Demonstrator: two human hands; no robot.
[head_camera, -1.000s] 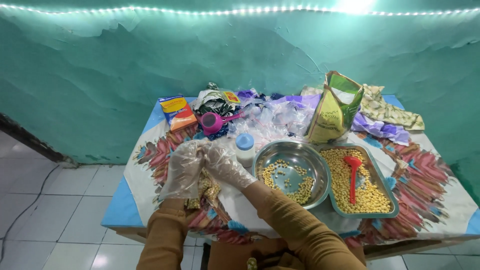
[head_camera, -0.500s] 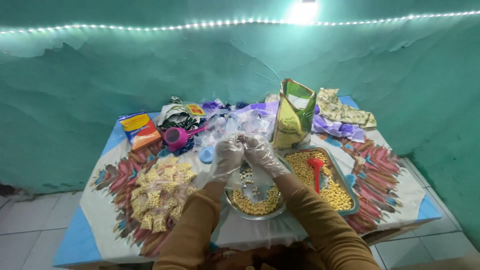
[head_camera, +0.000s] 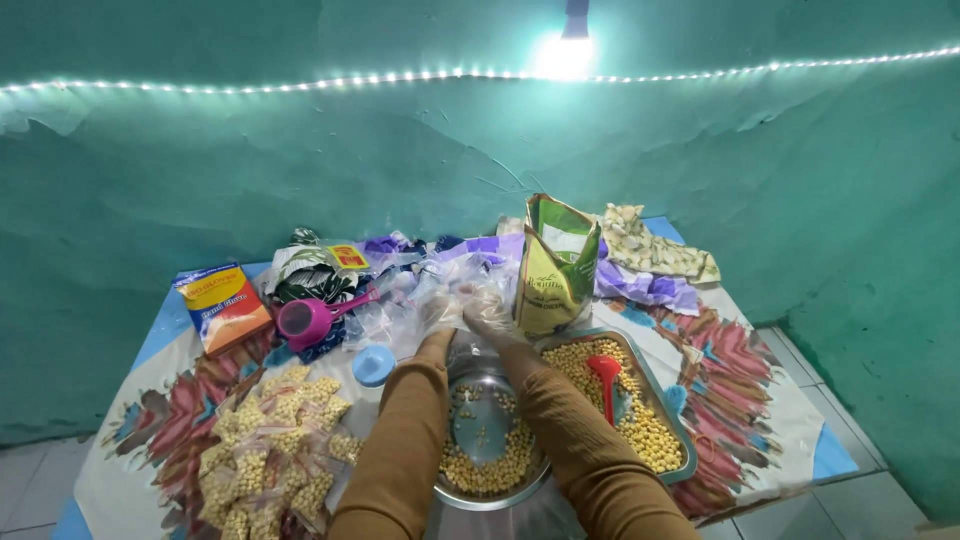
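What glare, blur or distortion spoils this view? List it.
Head view: the lamp blows out to white glare; the light string bows with wide-angle distortion; the gloved left hand and right hand smear against the clear bags.

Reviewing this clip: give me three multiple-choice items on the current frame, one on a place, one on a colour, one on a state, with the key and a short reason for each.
1. Where does the heap of small filled packets lie?
A. on the table's left part
B. inside the tray
C. behind the green bag

2. What colour is the scoop in the rectangular tray?
A. blue
B. red
C. pink

3. How does the green bag stand?
A. flat and sealed
B. upright with its top open
C. tipped into the round bowl

Key: 1 A, the packets sit left of the left hand and its sleeve. 2 B, the scoop on the yellow kernels is red; the pink one lies elsewhere. 3 B, the bag stands behind the tray, mouth gaping, beside the right hand.
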